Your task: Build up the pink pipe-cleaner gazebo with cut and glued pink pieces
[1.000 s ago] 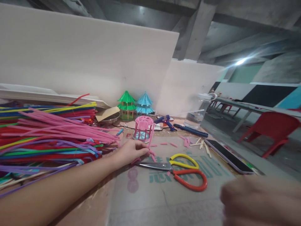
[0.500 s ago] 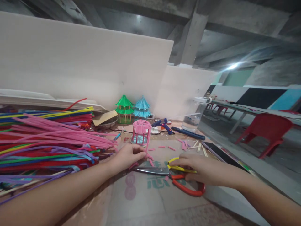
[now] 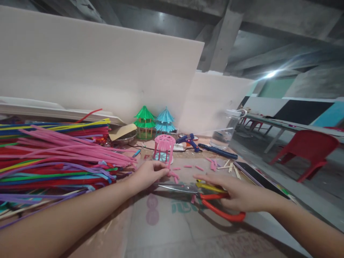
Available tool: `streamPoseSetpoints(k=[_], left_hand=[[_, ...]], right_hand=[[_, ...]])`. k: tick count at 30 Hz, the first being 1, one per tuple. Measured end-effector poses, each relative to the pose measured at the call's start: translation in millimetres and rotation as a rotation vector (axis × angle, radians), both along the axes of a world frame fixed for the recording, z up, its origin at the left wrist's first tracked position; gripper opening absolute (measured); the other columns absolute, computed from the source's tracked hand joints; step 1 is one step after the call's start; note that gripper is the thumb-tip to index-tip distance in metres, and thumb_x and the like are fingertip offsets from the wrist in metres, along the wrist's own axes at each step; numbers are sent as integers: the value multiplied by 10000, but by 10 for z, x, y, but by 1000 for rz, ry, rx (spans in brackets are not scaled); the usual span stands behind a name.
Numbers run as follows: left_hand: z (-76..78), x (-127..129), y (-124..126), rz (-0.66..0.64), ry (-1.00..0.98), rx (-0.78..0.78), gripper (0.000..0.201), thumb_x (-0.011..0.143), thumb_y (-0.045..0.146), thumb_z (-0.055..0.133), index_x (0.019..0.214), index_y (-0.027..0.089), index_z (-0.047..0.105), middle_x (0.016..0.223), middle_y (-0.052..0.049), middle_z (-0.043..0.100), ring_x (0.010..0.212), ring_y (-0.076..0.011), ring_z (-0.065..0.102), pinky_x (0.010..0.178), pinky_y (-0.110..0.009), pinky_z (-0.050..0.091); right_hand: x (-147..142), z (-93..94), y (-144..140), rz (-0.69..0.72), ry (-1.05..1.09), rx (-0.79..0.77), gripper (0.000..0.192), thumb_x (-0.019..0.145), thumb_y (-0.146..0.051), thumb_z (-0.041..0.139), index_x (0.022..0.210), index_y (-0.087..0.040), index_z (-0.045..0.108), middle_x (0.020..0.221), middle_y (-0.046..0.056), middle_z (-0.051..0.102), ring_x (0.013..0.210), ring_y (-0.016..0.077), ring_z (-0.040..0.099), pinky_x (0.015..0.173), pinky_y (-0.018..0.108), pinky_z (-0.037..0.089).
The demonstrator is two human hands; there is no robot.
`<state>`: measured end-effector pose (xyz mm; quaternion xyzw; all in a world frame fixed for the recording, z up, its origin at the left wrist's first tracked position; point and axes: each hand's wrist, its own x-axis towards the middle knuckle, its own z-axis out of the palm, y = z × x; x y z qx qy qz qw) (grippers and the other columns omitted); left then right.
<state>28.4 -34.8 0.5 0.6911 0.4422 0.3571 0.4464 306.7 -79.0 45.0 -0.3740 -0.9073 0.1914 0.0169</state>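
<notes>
My left hand (image 3: 150, 174) has its fingertips pinched on a pink pipe cleaner (image 3: 171, 157), with short pink pieces lying just below the fingers. In my right hand (image 3: 225, 188) is a pair of scissors (image 3: 185, 187) with red and yellow handles. Their blades point left, below the left fingertips, and cast a shadow on the table. Right behind the left hand stands a small pink pavilion (image 3: 164, 142) on a pale blue base. A green pavilion (image 3: 145, 122) and a blue pavilion (image 3: 165, 121) stand farther back.
Bundles of coloured pipe cleaners (image 3: 67, 154) cover the left side. Cut pink pieces (image 3: 199, 167) and wooden sticks (image 3: 230, 166) lie beyond the right hand. Behind them are a glue gun (image 3: 189, 141), a dark blue tool (image 3: 219, 151) and a clear jug (image 3: 223, 134). A phone (image 3: 260, 179) lies rightward.
My right hand has lifted the scissors slightly off the table and tilted them. The left hand keeps its pinch on the pipe cleaner. The whole view has shifted a little.
</notes>
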Motion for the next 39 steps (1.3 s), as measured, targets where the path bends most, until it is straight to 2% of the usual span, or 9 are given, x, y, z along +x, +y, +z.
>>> streamPoseSetpoints(k=[5, 8, 11, 15, 17, 22, 28, 37, 39], left_hand=[[7, 1, 28, 40, -6, 15, 189, 710, 323, 641, 707, 138, 676, 684, -33, 712, 651, -165, 630, 597, -243, 456], [-27, 6, 31, 35, -4, 13, 213, 699, 347, 652, 697, 135, 676, 664, -33, 699, 605, -152, 606, 563, -236, 435], [-54, 8, 28, 15, -2, 4, 246, 716, 375, 641, 708, 131, 670, 682, -43, 704, 586, -141, 594, 548, -230, 418], [-39, 5, 13, 11, 17, 9, 252, 732, 376, 635, 723, 127, 674, 697, -52, 714, 591, -140, 594, 530, -223, 408], [-19, 6, 3, 11, 26, 24, 226, 733, 356, 635, 717, 134, 673, 715, -46, 720, 620, -145, 606, 551, -224, 422], [-9, 8, 7, 24, 62, 48, 232, 746, 360, 606, 727, 139, 674, 692, -34, 711, 630, -156, 617, 556, -230, 428], [-29, 3, 10, 11, 54, 19, 248, 763, 361, 584, 778, 135, 684, 756, -59, 728, 668, -164, 633, 592, -239, 441], [-38, 2, 32, -2, 117, 68, 268, 767, 368, 583, 787, 129, 703, 746, -57, 729, 612, -150, 603, 527, -225, 393], [-39, 3, 34, -4, 126, 75, 270, 768, 370, 581, 788, 131, 703, 746, -52, 729, 608, -147, 600, 524, -220, 391]], right_hand=[[56, -53, 69, 20, 82, 2, 717, 760, -90, 442, 1435, -291, 309, 1377, 66, 467, 1220, 244, 476, 992, 388, 399], [-6, -36, 154, -80, 207, -18, 611, 850, -220, 444, 1439, -270, 293, 1367, 81, 475, 1176, 241, 508, 933, 361, 444], [-130, 26, 269, -175, 318, 3, 568, 815, -356, 546, 1349, -215, 410, 1218, 95, 559, 1009, 221, 577, 828, 326, 486], [-225, 101, 352, -84, 268, 30, 447, 781, -431, 588, 1136, -171, 510, 931, 53, 585, 798, 177, 554, 712, 304, 478], [-194, 108, 357, -24, 219, 25, 404, 835, -429, 517, 1147, -173, 487, 947, 61, 574, 816, 175, 546, 728, 310, 472], [42, 112, 427, -12, 133, 7, 513, 811, -436, 526, 1249, -191, 423, 1237, 115, 489, 1105, 246, 490, 897, 369, 431], [169, 152, 538, -25, 8, -72, 500, 789, -570, 504, 1064, -153, 519, 1028, 86, 543, 943, 242, 528, 816, 365, 437], [109, 0, 576, -66, -27, -5, 598, 813, -633, 447, 1180, -165, 498, 972, 76, 563, 840, 210, 531, 716, 318, 427], [88, -6, 566, -71, -24, -2, 593, 813, -617, 462, 1188, -161, 516, 1029, 92, 570, 890, 223, 536, 741, 322, 428]])
